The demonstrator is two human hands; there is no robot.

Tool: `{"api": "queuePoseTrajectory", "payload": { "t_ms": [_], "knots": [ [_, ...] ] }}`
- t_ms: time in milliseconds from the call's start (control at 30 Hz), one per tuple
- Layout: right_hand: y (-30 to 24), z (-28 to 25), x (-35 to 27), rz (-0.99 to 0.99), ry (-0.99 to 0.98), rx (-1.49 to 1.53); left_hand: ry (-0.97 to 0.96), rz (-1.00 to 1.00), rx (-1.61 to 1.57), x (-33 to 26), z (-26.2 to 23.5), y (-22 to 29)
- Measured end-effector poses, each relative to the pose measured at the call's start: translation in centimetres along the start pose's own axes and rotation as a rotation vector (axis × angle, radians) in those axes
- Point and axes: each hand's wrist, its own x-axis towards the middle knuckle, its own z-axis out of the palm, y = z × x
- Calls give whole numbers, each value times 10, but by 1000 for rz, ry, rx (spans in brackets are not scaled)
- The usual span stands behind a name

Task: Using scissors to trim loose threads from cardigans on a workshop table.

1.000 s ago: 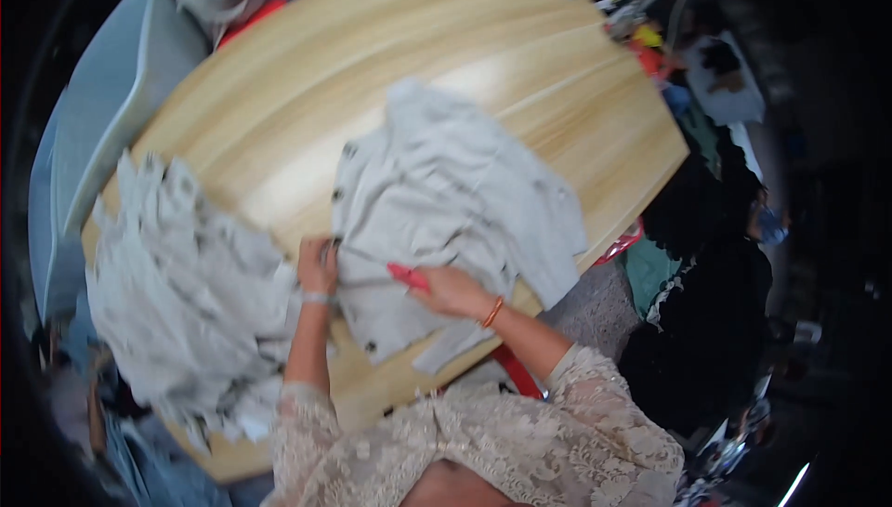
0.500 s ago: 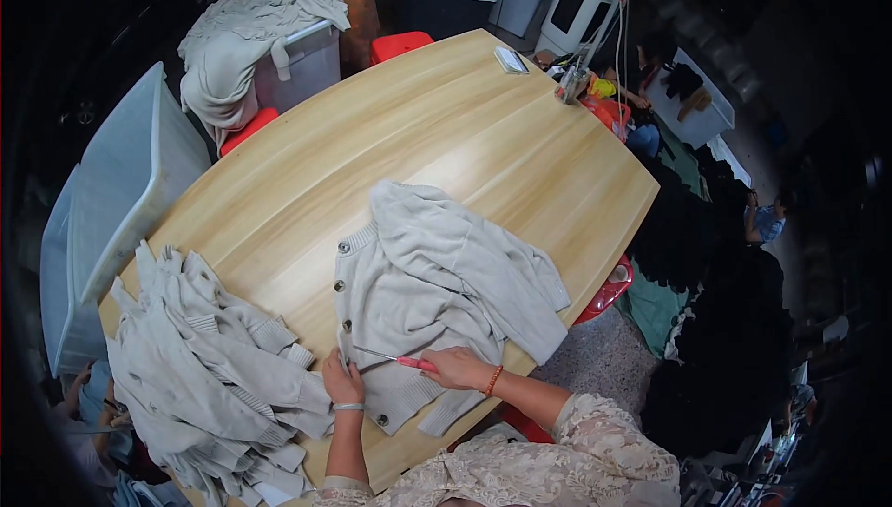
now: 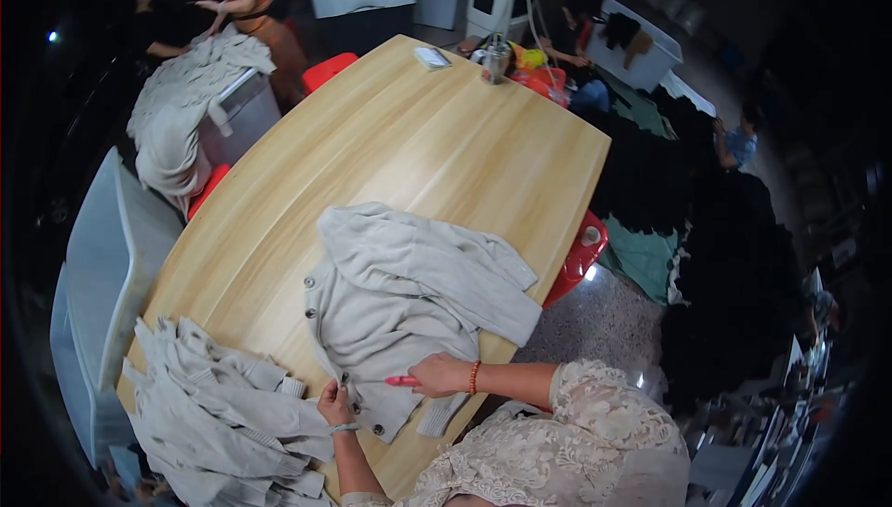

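A light grey knit cardigan (image 3: 395, 270) with dark buttons along its front band lies spread on the wooden table in front of me. My left hand (image 3: 336, 407) is closed on the cardigan's front band, pinching it beside a button. My right hand (image 3: 442, 375) grips a tool with a red handle (image 3: 401, 381) just over the knit, its front end toward my left hand. The tool's thin metal shaft cannot be made out now. To the left of my left hand lies a heap of similar grey knitwear (image 3: 223, 409).
The wooden table (image 3: 372, 126) carries a small white object (image 3: 432, 58) and a jar of tools (image 3: 494, 61) at its far end. Pale plastic bins (image 3: 116, 256) stand on the left. Red stools (image 3: 578, 251) edge the table. People work beyond a cloth-covered bin (image 3: 237, 117).
The whole view has shifted, so table and cardigan sit further left. My left hand now holds the band right by a button. The metal shaft, visible before at the band, no longer shows.
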Motion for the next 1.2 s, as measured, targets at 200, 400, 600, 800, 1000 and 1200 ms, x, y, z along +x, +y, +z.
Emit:
{"api": "queuePoseTrajectory", "payload": {
  "t_ms": [200, 400, 600, 800, 1000, 1200],
  "knots": [
    [12, 3, -10, -46, 140, 68, 41, 41, 58, 1, 5, -9],
    [28, 16, -31, -122, 114, 64, 74, 207, 674, -52, -6, -23],
    [48, 23, -40, -163, 117, 25, 106, 137, 571, -100, 1, -23],
    [42, -6, -52, -154, 31, -39, 164, 80, 528, -99, 50, -4],
    [41, -7, -48, -153, -59, -62, 249, 42, 231, -111, 54, -9],
    [34, -17, -48, -153, -82, -81, 268, -74, -12, -109, 51, -19]
  ]
}}
